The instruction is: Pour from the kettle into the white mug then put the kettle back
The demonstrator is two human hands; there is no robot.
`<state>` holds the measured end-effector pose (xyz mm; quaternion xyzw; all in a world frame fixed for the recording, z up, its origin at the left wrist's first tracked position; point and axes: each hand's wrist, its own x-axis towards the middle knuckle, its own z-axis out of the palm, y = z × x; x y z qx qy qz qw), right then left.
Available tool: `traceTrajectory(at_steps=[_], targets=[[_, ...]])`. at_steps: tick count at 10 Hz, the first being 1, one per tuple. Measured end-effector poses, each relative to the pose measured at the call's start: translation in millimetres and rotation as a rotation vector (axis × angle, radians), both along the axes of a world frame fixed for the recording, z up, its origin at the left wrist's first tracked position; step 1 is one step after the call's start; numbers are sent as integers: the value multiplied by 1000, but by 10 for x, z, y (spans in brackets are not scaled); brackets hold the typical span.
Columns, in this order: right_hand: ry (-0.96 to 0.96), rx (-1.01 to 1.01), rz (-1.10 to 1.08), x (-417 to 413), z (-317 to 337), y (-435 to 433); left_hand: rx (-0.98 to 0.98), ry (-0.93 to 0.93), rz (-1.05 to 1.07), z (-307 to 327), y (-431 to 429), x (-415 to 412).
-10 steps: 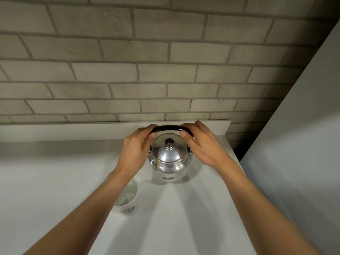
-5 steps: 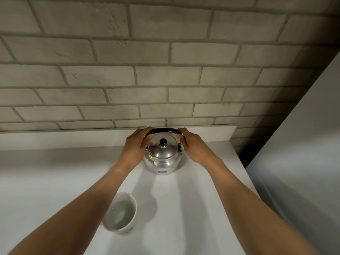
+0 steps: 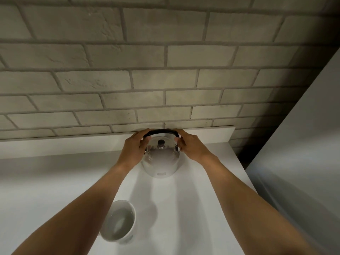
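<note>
The steel kettle [image 3: 159, 160] stands on the white counter [image 3: 193, 208], close to the brick wall [image 3: 165, 80]. The left hand [image 3: 133, 149] and the right hand [image 3: 191, 147] curl their fingers [image 3: 145, 139] around the two ends of its black handle [image 3: 161, 132]. The white mug [image 3: 118, 223], with liquid inside, stands nearer, beside the left forearm.

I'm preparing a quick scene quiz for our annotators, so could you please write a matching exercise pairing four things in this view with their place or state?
Things:
1. kettle
2. white mug
3. left hand
4. right hand

Places or states:
A. on the handle's right end
B. near the counter's front, liquid inside
C. by the back wall, lid on
D. on the handle's left end

Pairs: 1-C, 2-B, 3-D, 4-A
</note>
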<state>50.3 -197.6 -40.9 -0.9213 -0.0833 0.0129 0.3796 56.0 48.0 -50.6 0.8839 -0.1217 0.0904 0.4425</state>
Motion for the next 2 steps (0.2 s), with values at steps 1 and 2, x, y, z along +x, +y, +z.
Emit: traceTrajectory(at_steps=[1,2], targets=[[35,-40,-45,-146,107,8,69,44,-15,72,-23,-77],[-96,-86,-159,-271,163,41,135,-23,13,225,-82,-138]])
